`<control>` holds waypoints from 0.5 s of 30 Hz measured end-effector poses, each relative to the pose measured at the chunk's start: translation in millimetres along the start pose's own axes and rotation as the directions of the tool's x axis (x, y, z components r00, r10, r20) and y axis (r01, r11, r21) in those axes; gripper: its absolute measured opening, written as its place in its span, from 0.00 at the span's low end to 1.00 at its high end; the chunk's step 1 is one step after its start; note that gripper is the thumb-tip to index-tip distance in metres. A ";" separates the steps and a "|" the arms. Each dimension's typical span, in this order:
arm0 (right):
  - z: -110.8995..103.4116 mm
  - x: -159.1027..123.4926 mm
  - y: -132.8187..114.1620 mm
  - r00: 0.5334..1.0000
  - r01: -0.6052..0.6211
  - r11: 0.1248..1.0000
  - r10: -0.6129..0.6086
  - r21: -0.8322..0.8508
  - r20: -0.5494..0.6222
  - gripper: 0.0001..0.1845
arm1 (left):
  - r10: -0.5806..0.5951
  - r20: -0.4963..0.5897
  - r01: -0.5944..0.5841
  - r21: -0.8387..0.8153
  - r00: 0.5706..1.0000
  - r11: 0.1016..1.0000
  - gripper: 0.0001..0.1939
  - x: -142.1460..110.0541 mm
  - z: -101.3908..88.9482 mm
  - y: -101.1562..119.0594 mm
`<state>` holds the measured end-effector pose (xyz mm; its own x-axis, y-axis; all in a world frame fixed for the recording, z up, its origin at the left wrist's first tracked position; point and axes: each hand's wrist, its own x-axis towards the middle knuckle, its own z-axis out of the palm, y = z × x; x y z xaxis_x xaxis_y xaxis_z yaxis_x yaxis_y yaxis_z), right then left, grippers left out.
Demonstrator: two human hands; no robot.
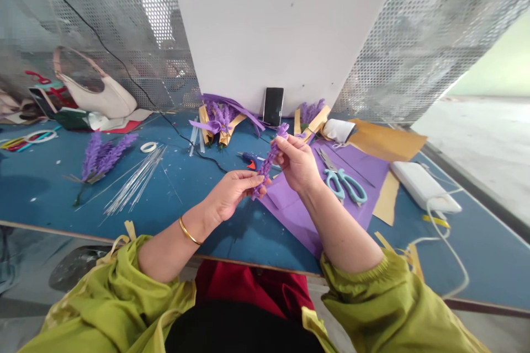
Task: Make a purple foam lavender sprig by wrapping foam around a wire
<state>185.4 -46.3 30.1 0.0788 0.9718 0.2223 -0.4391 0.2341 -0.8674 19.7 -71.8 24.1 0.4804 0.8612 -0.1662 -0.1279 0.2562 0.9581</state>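
Note:
Between my two hands, above the blue table, a purple paper lavender flower [268,162] is held on a slant. My left hand [238,190] pinches its lower end, thumb on top. Near its upper end, my right hand [296,160] has thumb and fingers closed on it. Purple paper [285,215] lies beneath my right hand and forearm. Scissors with light blue handles [345,185] rest on that paper, just right of my right wrist. A blue glue gun [252,161] lies behind my left hand, partly hidden by the flower and fingers.
Finished lavender stems [105,157] and thin wires [138,182] lie at left, with a white tape roll [149,146]. Wrapped purple bouquets [221,118] and a phone [273,106] stand before a white board [285,44]. A white power bank [424,186] with a cable sits at right.

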 end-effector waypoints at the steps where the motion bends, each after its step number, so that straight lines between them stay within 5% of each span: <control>1: 0.0 0.1 -0.2 1.000 0.009 1.000 -0.009 -0.018 -0.006 0.14 | 0.006 -0.004 -0.006 0.010 1.000 1.000 0.12 0.1 0.2 0.6; 6: -4.8 4.7 0.2 0.989 -0.014 0.999 0.007 -0.046 -0.148 0.22 | 0.004 -0.065 -0.003 0.015 0.998 1.000 0.12 5.0 -4.4 3.7; 10: -8.6 7.8 6.7 0.966 -0.109 0.991 0.087 -0.080 -0.243 0.26 | 0.028 -0.187 -0.022 0.034 0.982 0.999 0.10 27.0 -26.3 16.1; 15: -5.4 5.1 16.7 0.959 -0.228 0.968 0.204 -0.105 -0.198 0.28 | 0.128 -0.459 -0.051 0.175 0.879 0.983 0.09 86.5 -67.6 47.5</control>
<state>183.3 -37.3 14.4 0.1630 0.9853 -0.0519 -0.3491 0.0084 -0.9370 -3.6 44.6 39.4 0.0080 0.9914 -0.1310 0.0015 0.1310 0.9914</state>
